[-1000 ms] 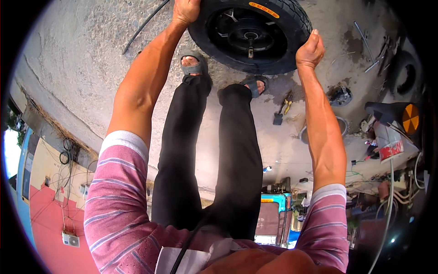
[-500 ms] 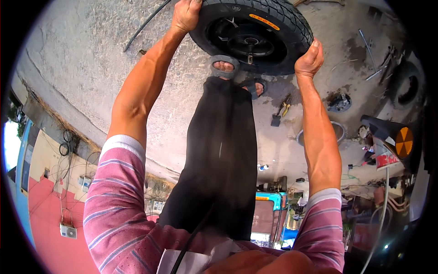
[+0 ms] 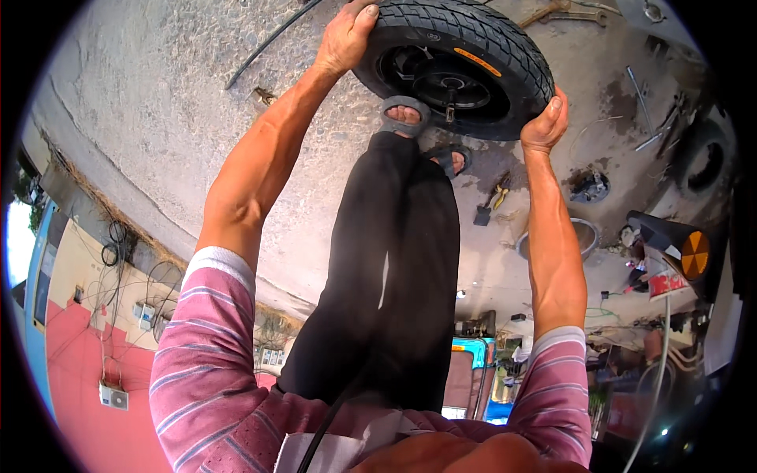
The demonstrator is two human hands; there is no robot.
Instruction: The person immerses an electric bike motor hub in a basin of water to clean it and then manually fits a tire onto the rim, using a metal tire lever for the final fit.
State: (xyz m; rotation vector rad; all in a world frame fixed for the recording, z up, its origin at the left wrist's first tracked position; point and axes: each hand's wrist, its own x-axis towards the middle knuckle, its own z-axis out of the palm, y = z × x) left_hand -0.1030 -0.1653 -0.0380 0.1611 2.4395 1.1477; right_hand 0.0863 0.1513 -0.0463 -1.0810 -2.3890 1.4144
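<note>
At the top of the head view is a black tyre (image 3: 516, 102) on a dark wheel rim (image 3: 410, 69), with an orange label on its sidewall. It tilts so that its tread and hub side both show. My left hand (image 3: 349, 38) is closed on the tyre's left edge. On the opposite edge, my right hand (image 3: 546, 124) grips the tread, thumb up; its other fingers are mostly hidden behind the tyre. The wheel's lower side is close to my sandalled feet (image 3: 404, 116). Whether it touches the ground cannot be made out.
Right of my feet lie yellow-handled pliers (image 3: 500, 195) and a round basin (image 3: 593, 230). Further right are a long metal wrench (image 3: 640, 98) and another tyre (image 3: 721, 154). Large spanners (image 3: 564, 11) lie beyond the wheel. A black hose (image 3: 268, 47) runs along the concrete at left.
The wheel and both hands have shifted right in the picture, with more tread showing. Both hands keep hold of it. The view has moved slightly, bringing the spanners into sight.
</note>
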